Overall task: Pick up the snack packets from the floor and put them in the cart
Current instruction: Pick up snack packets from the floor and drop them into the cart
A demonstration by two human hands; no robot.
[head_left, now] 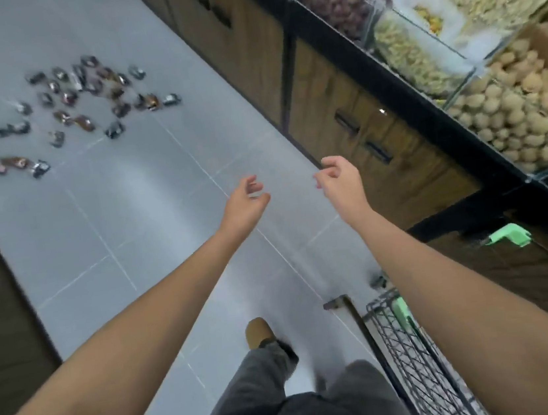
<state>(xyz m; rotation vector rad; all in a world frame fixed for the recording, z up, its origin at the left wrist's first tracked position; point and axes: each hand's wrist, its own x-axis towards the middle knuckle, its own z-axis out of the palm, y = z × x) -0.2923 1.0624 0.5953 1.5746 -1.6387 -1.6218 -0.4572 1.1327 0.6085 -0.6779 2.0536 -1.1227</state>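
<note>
Both our hands are stretched out ahead at the centre of the frame. The left hand (245, 198) and the right hand (338, 178) have loosely curled fingers and hold nothing.

The snack packets (84, 123) lie scattered on the grey floor (127, 208) in the upper left of the frame, well apart from our hands. The cart (410, 345) shows only in part at the lower right, beside our right leg and close to the cabinet under the bins of nuts (512, 109).

We judge the step to be the approach, with nothing picked up yet. To do it well, we should walk up to the near edge of the scatter and crouch low before reaching. The packets look small and glossy, so they may slip. Pinching one at a time would be slow, so we should sweep a few together and close a hand round them. Since the cart would then stand behind us, we should bring it along or carry full handfuls back. The frame is too blurred to count the packets.
</note>
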